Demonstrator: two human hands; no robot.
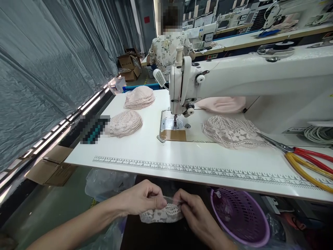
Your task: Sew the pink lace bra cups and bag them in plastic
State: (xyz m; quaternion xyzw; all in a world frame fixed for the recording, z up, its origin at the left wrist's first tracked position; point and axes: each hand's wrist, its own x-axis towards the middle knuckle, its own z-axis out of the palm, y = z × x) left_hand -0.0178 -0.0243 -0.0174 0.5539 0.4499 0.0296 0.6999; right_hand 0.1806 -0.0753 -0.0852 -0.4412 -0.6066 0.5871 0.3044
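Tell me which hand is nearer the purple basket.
Right. The right hand is just left of the basket; the left hand is farther left, with lace held between them.

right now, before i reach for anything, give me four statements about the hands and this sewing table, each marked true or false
1. The left hand and right hand both hold a piece of lace. True.
2. The scissors lie at the left end of the tabletop. False: the scissors lie at its right end.
3. A ruler scale runs along its front edge. True.
4. The purple basket stands on the tabletop. False: the purple basket is below it.
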